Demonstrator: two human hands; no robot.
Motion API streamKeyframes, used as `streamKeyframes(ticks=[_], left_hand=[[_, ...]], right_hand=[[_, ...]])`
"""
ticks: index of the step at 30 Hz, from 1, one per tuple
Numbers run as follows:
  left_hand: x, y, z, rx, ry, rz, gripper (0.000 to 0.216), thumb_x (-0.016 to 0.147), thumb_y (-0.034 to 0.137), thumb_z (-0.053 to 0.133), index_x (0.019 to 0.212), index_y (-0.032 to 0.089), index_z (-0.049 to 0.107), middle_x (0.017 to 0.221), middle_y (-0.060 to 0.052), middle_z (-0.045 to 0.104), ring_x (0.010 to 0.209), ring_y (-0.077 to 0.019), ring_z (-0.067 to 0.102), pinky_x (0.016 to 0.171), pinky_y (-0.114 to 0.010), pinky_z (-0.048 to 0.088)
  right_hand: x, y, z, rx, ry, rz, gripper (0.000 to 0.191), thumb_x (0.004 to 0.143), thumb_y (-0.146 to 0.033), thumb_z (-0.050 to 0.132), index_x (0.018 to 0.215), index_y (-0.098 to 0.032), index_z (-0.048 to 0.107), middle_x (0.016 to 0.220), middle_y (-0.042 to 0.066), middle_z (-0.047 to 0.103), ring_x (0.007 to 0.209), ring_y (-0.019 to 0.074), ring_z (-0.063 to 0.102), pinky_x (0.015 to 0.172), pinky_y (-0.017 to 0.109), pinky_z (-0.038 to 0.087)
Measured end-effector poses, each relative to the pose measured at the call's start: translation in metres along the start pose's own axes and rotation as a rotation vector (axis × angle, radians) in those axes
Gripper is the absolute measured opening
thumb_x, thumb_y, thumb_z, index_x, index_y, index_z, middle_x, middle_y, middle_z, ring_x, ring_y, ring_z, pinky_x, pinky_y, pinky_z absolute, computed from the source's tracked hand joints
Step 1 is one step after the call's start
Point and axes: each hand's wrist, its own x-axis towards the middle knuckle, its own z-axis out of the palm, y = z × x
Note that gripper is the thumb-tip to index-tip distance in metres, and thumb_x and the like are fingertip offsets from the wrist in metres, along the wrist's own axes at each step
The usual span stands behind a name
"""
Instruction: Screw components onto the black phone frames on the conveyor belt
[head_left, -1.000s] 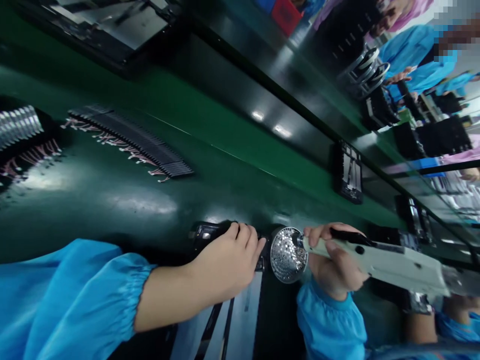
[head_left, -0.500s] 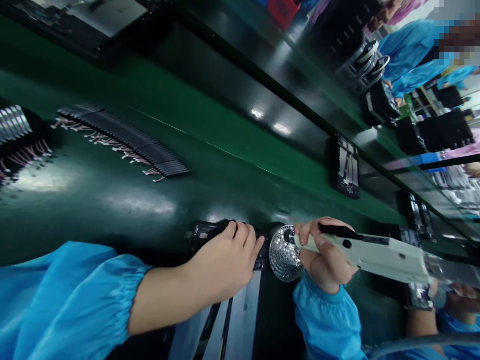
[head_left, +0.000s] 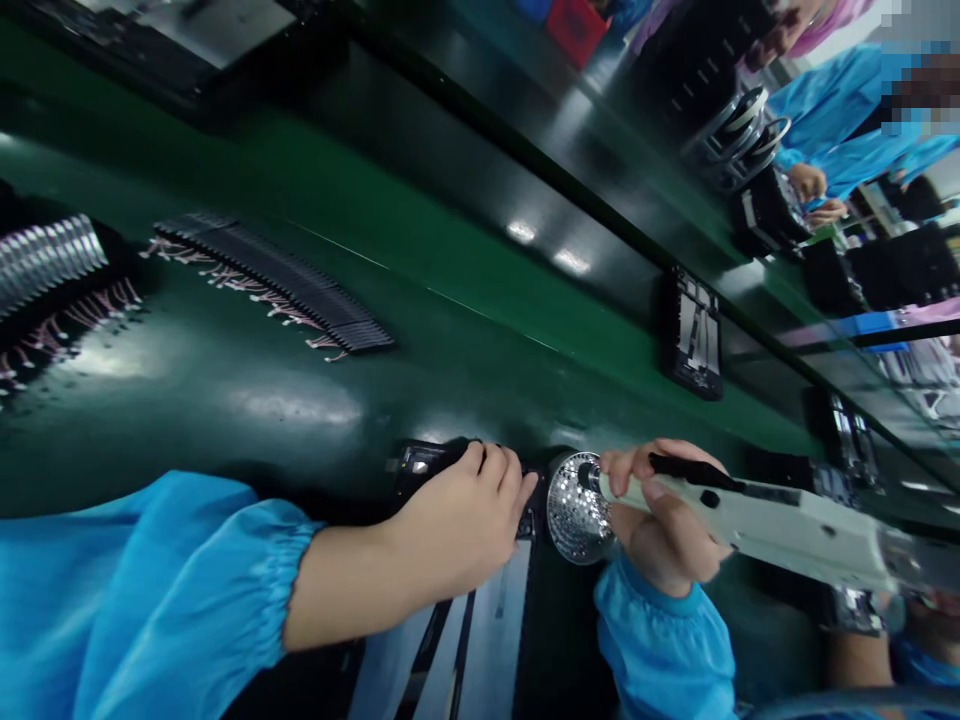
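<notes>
My left hand (head_left: 457, 525) rests with curled fingers on a black device frame (head_left: 431, 462) lying on the green bench, holding it down. A pale panel (head_left: 487, 640) of the same unit runs toward me below the hand. My right hand (head_left: 664, 530) grips a cream-coloured electric screwdriver (head_left: 787, 525) with a black lever on top. Its tip points into a small round metal dish (head_left: 574, 510) full of tiny screws, just right of my left hand's fingers.
A long row of black parts with pink leads (head_left: 277, 285) lies at the left, with silver parts (head_left: 45, 260) beyond it. Another black frame (head_left: 694, 335) sits on the conveyor. Other people in blue sleeves (head_left: 840, 110) work at the far right.
The view shifted slightly. Both hands stay in place; the screwdriver tip remains at the screw dish.
</notes>
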Motion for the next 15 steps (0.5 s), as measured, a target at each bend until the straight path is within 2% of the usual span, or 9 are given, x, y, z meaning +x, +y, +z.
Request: streamKeyframes(ticks=[3,6,8,11,15], left_hand=[[0.0,0.001,0.0,-0.004,-0.016,-0.001,0.055,0.096,0.044,0.056,0.138,0.009,0.06,0.124,-0.024,0.067,0.109,-0.0391,0.065,0.084,-0.049,0.052],[0.0,0.001,-0.002,-0.011,-0.034,-0.007,0.055,0.097,0.044,0.055,0.137,0.007,0.06,0.126,-0.024,0.066,0.109,-0.0387,0.064,0.086,-0.049,0.052],[0.001,0.001,-0.004,-0.016,-0.044,-0.009,0.055,0.098,0.043,0.054,0.138,0.006,0.059,0.126,-0.024,0.065,0.108,-0.0381,0.065,0.086,-0.049,0.052],[0.002,0.001,-0.007,-0.027,-0.082,-0.003,0.054,0.098,0.041,0.054,0.139,0.006,0.058,0.127,-0.025,0.064,0.109,-0.0385,0.064,0.085,-0.049,0.051],[0.004,0.0,-0.01,-0.043,-0.136,0.004,0.054,0.099,0.04,0.053,0.14,0.005,0.057,0.128,-0.026,0.064,0.11,-0.0398,0.063,0.085,-0.049,0.051]], right_hand=[[-0.003,-0.023,0.002,-0.018,-0.001,0.008,0.026,0.079,-0.018,0.066,0.104,-0.02,0.071,0.073,-0.001,0.057,0.052,0.0136,0.056,0.059,0.037,0.05],[-0.01,-0.046,0.009,-0.033,-0.022,0.106,0.026,0.08,-0.016,0.068,0.104,-0.024,0.07,0.074,-0.002,0.057,0.056,0.0139,0.057,0.062,0.038,0.052],[-0.016,-0.055,0.019,-0.04,-0.083,0.174,0.027,0.08,-0.013,0.069,0.103,-0.026,0.069,0.072,-0.002,0.057,0.056,0.0148,0.058,0.063,0.04,0.053],[-0.023,-0.055,0.034,-0.067,-0.157,0.218,0.028,0.079,-0.009,0.067,0.102,-0.025,0.069,0.067,-0.002,0.057,0.056,0.0168,0.058,0.061,0.041,0.052],[-0.027,-0.048,0.042,-0.08,-0.14,0.185,0.028,0.079,-0.007,0.064,0.1,-0.024,0.069,0.064,-0.002,0.056,0.054,0.0171,0.056,0.056,0.039,0.05]])
